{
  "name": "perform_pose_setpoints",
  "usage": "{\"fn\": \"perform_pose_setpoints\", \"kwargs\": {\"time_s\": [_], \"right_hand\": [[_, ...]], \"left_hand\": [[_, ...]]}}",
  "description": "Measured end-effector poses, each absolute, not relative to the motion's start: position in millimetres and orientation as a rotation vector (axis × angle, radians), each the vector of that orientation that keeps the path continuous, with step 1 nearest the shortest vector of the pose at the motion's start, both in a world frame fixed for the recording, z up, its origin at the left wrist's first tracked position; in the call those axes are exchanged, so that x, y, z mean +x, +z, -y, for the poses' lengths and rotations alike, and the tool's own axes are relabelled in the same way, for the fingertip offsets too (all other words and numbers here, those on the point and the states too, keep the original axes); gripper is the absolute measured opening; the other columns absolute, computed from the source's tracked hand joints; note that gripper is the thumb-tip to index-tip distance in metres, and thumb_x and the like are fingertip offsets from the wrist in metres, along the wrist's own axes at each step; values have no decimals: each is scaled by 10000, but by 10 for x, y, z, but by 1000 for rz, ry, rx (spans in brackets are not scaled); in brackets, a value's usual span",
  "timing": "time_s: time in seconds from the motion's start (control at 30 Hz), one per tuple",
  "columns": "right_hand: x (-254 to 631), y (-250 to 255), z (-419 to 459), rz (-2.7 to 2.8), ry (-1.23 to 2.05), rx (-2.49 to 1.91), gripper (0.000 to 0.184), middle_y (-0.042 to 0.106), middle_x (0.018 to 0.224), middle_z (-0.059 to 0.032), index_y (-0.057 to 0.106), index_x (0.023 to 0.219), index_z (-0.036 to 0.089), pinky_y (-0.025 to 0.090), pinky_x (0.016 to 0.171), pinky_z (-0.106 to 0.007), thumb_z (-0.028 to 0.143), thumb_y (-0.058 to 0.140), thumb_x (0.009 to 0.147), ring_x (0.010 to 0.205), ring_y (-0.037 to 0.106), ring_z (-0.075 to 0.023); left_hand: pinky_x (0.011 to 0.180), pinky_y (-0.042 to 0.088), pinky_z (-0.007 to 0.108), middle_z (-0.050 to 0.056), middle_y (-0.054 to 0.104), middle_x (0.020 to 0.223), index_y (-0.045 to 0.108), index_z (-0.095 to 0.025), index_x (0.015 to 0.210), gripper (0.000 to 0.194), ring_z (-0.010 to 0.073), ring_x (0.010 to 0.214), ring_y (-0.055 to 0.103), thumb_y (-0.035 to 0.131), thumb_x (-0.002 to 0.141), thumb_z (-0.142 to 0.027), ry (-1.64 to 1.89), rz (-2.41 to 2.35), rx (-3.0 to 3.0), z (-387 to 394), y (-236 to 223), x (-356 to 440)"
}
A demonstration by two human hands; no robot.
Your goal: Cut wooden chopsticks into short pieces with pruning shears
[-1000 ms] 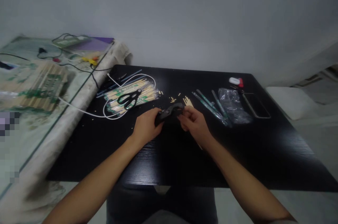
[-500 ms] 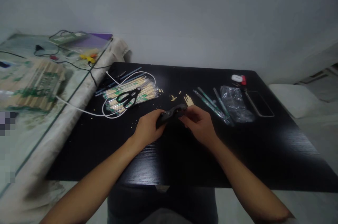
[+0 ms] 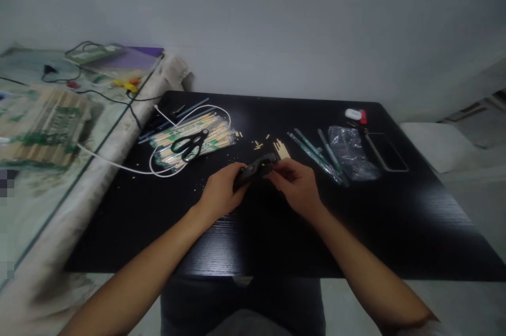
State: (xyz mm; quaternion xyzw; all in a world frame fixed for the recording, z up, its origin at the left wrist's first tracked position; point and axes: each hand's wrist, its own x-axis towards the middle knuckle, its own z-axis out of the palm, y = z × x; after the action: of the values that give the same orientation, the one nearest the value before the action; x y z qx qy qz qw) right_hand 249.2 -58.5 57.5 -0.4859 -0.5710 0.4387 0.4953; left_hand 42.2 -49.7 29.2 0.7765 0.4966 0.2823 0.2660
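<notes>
My left hand (image 3: 220, 192) is wrapped round the handles of a black cutter tool (image 3: 255, 169) held low over the black table (image 3: 253, 230). My right hand (image 3: 296, 184) is closed in a pinch at the tool's jaws; what its fingers hold is hidden. Short cut wooden pieces (image 3: 280, 149) lie just beyond the tool. A bundle of wooden sticks (image 3: 190, 138) in green-printed wrappers lies to the left with black scissors (image 3: 192, 144) on top of it.
A white cable (image 3: 158, 167) loops around the stick bundle. Green empty wrappers (image 3: 312, 152), a crumpled plastic bag (image 3: 350, 151), a phone (image 3: 385, 150) and a white and red item (image 3: 354, 114) lie at the right. A glass-topped table (image 3: 47, 130) with more stick bundles stands left.
Both hands and the cutter have stayed almost in place; the right hand's fingers have shifted slightly at the jaws. The view has drifted a little.
</notes>
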Motion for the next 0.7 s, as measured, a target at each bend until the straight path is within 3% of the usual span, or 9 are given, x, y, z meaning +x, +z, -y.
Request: {"fn": "perform_pose_setpoints", "kwargs": {"time_s": [0.2, 0.7], "right_hand": [[2482, 555, 587, 1372, 1062, -1188, 171, 746, 760, -25, 733, 804, 196, 490, 565, -256, 360, 772, 829, 626, 636, -137], [2461, 550, 590, 1388, 990, -1244, 198, 723, 721, -24, 730, 798, 207, 474, 543, -270, 397, 763, 843, 601, 607, -144]], "left_hand": [[804, 507, 340, 53, 745, 1007, 649, -222, 1114, 199, 234, 911, 706, 597, 926, -262, 740, -1339, 2068, 484, 296, 438], [660, 450, 298, 31, 705, 822, 584, -224, 926, 28, 211, 733, 677, 591, 910, -246, 657, -1429, 2072, 497, 354, 452]]}}
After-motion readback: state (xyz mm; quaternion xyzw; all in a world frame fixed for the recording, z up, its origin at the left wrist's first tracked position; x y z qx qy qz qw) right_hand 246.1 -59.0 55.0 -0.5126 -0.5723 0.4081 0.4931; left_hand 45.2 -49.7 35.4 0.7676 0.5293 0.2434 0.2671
